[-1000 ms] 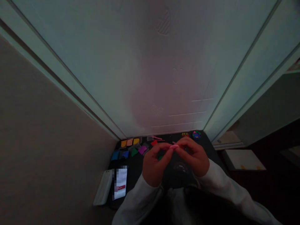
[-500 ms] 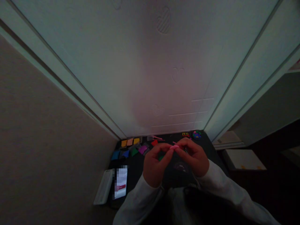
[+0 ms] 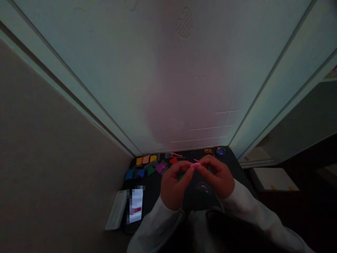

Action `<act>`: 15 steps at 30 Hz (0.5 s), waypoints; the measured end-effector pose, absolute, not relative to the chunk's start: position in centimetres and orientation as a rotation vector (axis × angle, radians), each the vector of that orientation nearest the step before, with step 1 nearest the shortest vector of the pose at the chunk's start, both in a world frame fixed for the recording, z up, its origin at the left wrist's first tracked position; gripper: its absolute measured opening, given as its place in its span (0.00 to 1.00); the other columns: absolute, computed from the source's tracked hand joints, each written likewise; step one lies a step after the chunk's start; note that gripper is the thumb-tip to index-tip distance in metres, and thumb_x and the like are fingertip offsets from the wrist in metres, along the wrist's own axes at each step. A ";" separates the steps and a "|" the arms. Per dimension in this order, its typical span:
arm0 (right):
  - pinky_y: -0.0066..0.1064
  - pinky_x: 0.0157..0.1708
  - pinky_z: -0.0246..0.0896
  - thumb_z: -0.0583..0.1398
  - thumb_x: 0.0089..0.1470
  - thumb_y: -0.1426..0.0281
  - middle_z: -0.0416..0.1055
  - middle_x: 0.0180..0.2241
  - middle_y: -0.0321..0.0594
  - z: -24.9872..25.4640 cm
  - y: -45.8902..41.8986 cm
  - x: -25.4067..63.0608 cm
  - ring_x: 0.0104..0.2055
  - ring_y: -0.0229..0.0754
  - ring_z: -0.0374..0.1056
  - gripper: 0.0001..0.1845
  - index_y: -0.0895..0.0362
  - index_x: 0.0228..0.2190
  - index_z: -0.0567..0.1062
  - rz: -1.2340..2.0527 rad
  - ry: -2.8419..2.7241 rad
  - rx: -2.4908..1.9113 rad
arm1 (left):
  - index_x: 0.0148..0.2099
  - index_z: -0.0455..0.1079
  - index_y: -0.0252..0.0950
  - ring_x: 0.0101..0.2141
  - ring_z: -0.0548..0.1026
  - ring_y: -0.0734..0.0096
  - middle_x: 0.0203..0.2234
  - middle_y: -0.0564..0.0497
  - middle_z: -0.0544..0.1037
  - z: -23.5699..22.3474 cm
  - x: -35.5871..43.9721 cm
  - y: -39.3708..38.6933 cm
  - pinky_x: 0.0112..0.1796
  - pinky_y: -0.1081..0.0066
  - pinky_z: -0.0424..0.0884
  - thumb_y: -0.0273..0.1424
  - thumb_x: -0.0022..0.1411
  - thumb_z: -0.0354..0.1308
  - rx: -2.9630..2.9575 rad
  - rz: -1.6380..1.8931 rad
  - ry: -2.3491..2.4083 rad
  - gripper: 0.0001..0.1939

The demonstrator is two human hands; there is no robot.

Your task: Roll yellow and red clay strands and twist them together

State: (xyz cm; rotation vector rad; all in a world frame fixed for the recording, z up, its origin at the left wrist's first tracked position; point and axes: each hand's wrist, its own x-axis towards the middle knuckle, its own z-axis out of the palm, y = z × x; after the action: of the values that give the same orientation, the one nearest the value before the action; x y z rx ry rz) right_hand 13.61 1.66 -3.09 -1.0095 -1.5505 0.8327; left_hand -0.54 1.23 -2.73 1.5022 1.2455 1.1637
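A small pink piece of modelling clay (image 3: 195, 165) is pinched between the fingertips of both hands above the dark tabletop. My left hand (image 3: 174, 182) is closed on its left end, thumb and forefinger together. On the other end, my right hand (image 3: 218, 177) has its thumb and fingers pressed. Part of the clay is hidden by the fingertips. Just behind the right fingers a thin pink stick (image 3: 196, 160) shows. Something green (image 3: 180, 177) lies partly covered below the left hand. A red piece (image 3: 173, 161) rests beyond that hand.
Packets of coloured clay, including blue (image 3: 141, 173), purple (image 3: 160, 168) and yellow (image 3: 153, 159), lie at the back left. Pink tools (image 3: 177, 154) lie by the white panel (image 3: 168, 88). A lit phone (image 3: 136, 205) is front left. Small colourful pieces (image 3: 221, 151) sit back right.
Both hands stay in nearly the same place. The pink clay between the fingertips shifts very slightly. The light on the white panel is dimmer.
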 end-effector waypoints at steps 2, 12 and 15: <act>0.27 0.28 0.55 0.56 0.46 0.67 0.62 0.24 0.34 -3.1 1.7 13.6 0.27 0.34 0.59 0.05 0.56 0.27 0.69 0.845 -1.553 -0.996 | 0.35 0.67 0.37 0.30 0.69 0.74 0.28 0.52 0.73 -2.7 -0.5 1.2 0.34 0.74 0.64 0.34 0.51 0.53 1.501 1.162 1.237 0.09; 0.27 0.27 0.55 0.56 0.46 0.67 0.62 0.23 0.34 -3.1 1.6 13.5 0.26 0.34 0.59 0.05 0.56 0.26 0.69 0.826 -1.556 -1.012 | 0.35 0.67 0.37 0.31 0.69 0.74 0.28 0.52 0.72 -2.7 -0.5 1.3 0.35 0.73 0.64 0.34 0.51 0.53 1.504 1.159 1.226 0.09; 0.27 0.28 0.56 0.57 0.46 0.68 0.63 0.24 0.35 -3.3 1.6 13.5 0.27 0.34 0.59 0.06 0.56 0.29 0.69 0.852 -1.528 -0.994 | 0.35 0.67 0.37 0.31 0.69 0.74 0.28 0.52 0.73 -2.7 -0.5 1.3 0.35 0.73 0.64 0.34 0.51 0.53 1.494 1.169 1.225 0.09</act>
State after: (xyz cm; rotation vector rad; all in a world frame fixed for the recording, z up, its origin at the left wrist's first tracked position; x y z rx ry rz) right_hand 13.54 1.60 -3.25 -0.9942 -1.5279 0.8519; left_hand -0.51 1.27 -2.71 1.4945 1.2248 1.1689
